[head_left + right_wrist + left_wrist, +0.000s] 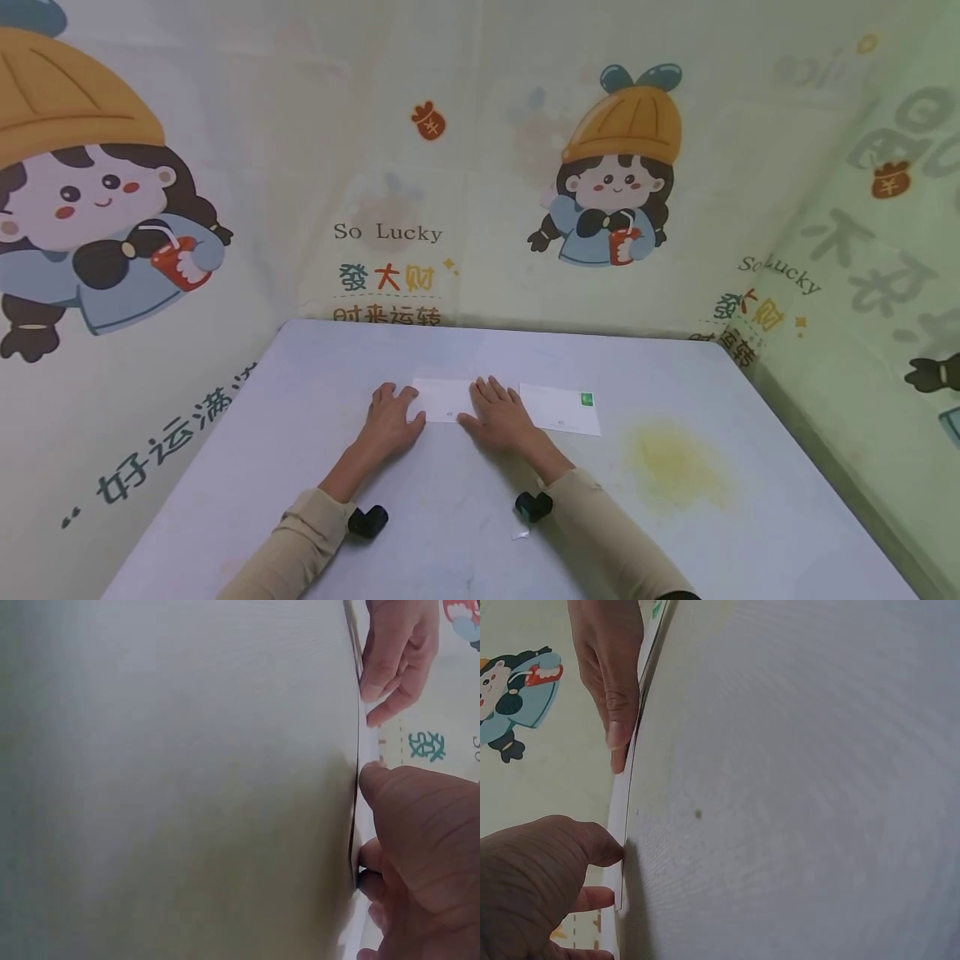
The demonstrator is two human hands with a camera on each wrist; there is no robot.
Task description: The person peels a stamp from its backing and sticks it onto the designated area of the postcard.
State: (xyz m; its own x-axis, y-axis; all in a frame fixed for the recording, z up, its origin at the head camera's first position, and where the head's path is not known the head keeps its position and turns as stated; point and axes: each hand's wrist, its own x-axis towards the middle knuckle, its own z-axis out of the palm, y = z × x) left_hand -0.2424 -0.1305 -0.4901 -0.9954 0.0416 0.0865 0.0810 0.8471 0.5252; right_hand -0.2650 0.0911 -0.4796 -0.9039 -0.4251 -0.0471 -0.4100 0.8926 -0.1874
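Two white envelopes lie flat side by side on the table. The left envelope has its right end hidden by my right hand, which lies over it with fingers extended and palm down. At that envelope's left edge, my left hand touches with spread, slightly bent fingers and thumb. The right envelope, just beyond my right hand, carries a green stamp in its upper right corner. Both wrist views show the envelopes almost edge-on, thumbs at the near edge. Whatever is beneath my right fingers cannot be seen.
The white table has a yellowish stain on the right. A small clear scrap lies near my right wrist. Printed cloth walls with cartoon figures enclose the table's back and sides.
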